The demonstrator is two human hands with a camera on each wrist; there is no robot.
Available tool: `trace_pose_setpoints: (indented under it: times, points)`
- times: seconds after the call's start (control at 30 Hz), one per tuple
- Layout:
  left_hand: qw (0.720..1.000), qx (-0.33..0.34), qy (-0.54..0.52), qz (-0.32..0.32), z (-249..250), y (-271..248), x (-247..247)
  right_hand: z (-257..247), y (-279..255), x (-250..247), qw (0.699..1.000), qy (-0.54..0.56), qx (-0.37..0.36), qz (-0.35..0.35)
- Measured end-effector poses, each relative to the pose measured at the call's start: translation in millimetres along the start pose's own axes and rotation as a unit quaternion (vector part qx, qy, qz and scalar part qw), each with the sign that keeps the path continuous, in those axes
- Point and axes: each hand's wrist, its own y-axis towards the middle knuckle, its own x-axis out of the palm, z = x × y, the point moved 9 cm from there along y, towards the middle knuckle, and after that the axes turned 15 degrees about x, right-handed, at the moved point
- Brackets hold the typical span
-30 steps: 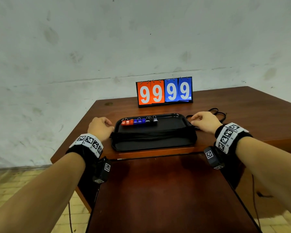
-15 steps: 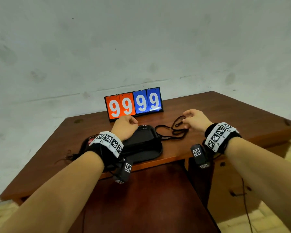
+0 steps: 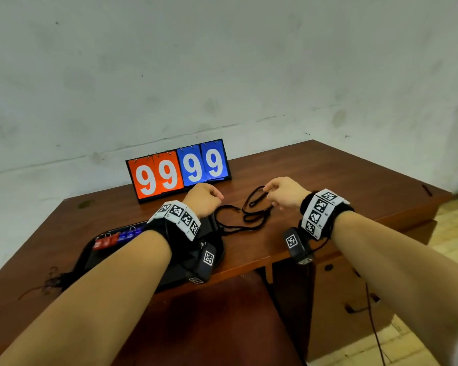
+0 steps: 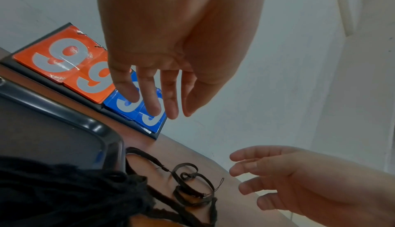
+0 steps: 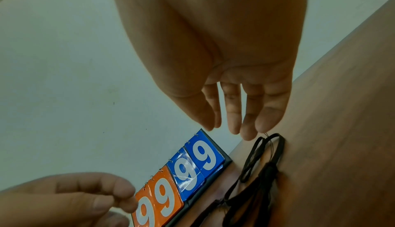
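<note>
A tangle of black cords lies on the brown table, to the right of a black tray. My right hand hovers over the cords' far loop, its fingertips just above a loop of the cords, fingers nearly straight and gripping nothing. My left hand hangs above the tray's right corner, its fingers relaxed and empty. In the left wrist view the cords lie between both hands.
A flip scoreboard reading 9999 stands at the back. Red padlocks and blue padlocks line the tray's far edge. A dark braided bundle lies across the tray, with frayed ends at its left. A dark wooden surface sits below the table's front.
Both hands left the tray's two ends and shifted right. The right hand now hovers over the cords and the left over the tray's right corner. My view turned right.
</note>
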Motion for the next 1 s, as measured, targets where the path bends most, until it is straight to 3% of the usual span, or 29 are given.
trace_pose_setpoints:
  times: [0.33, 0.47, 0.6, 0.77, 1.0]
  points:
    - [0.994, -0.042, 0.035, -0.094, -10.0, 50.1, 41.6, -24.5, 35.2, 35.9, 0.983, -0.174, -0.049, -0.024]
    - [0.993, -0.057, 0.03, -0.103, -23.1, 55.5, 47.8, -38.5, 30.1, 76.6, 0.931, -0.339, -0.085, -0.108]
    - [0.994, -0.062, 0.019, -0.093, -35.3, 56.4, 44.0, -37.9, 31.2, 104.2, 0.899, -0.386, -0.077, -0.19]
    - [0.994, -0.065, 0.019, -0.089, -44.9, 54.0, 39.1, -41.8, 37.9, 113.3, 0.884, -0.425, -0.086, -0.176]
    - [0.996, -0.052, 0.035, -0.07, -43.9, 56.5, 37.7, -43.6, 43.1, 100.6, 0.909, -0.393, -0.068, -0.124]
